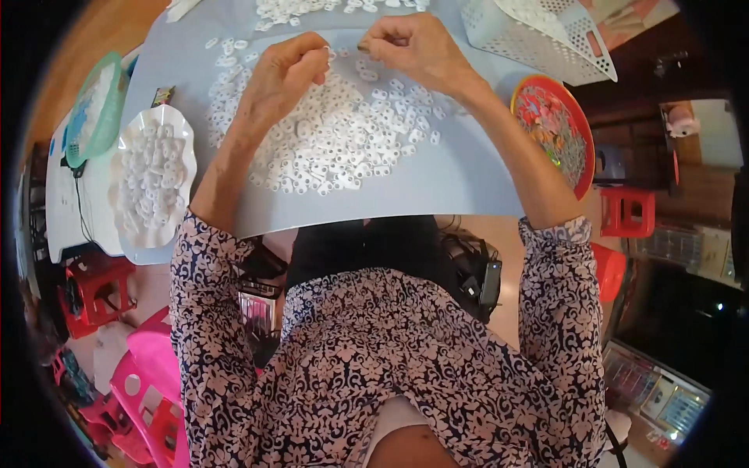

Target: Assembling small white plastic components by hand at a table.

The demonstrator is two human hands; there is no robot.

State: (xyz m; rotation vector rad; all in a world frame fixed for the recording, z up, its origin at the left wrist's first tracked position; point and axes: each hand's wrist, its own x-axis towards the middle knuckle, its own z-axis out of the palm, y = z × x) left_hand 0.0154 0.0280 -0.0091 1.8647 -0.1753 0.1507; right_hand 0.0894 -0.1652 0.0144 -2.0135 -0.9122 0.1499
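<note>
Over the far part of the table, my left hand (290,74) has its fingers curled in a pinch, and a bit of a small white plastic piece (331,53) shows at its fingertips. Facing it, a short gap away, my right hand (417,53) pinches with thumb and forefinger; a tiny brownish spot shows there, too small to name. Below both hands spreads a loose pile of small white plastic pieces (335,144) with dark round holes. More such pieces lie in a white scalloped dish (189,132) left of my left forearm.
Beside my right forearm stands a red bowl (587,148) of small metal bits and red pieces. A white perforated basket (573,66) is at the far right, a green basket (105,125) at the left. The grey table (468,187) curves before me; red stools (628,210) stand around.
</note>
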